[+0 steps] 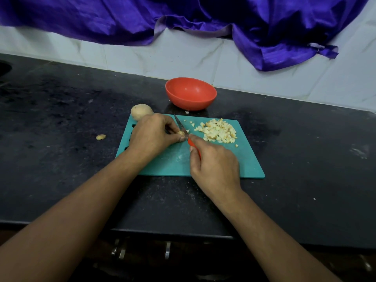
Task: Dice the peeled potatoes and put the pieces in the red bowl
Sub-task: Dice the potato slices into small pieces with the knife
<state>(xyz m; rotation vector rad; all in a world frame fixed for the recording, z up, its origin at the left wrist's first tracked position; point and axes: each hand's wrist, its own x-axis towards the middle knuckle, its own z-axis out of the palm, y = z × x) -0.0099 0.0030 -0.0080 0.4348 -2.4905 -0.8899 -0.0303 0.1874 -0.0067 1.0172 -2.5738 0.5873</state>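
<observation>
A single head-worn wide-angle view looks forward and down over the dark counter (284, 159). It sits close above the teal cutting board (234, 165), facing the tiled wall (183, 55).

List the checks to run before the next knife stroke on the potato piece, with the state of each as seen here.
1. Knife gripped by right hand at its red handle: ok.
2. Left hand pinning the small potato piece on the cutting board: ok.
3. Left fingertips clear of the blade: cannot tell; they sit right beside it.
4. Diced pile out of the cutting line: ok.
5. Red bowl ready to receive pieces: ok, behind the board; no pieces visible inside.
6. Whole potato within reach at the board's far left corner: ok.
</observation>
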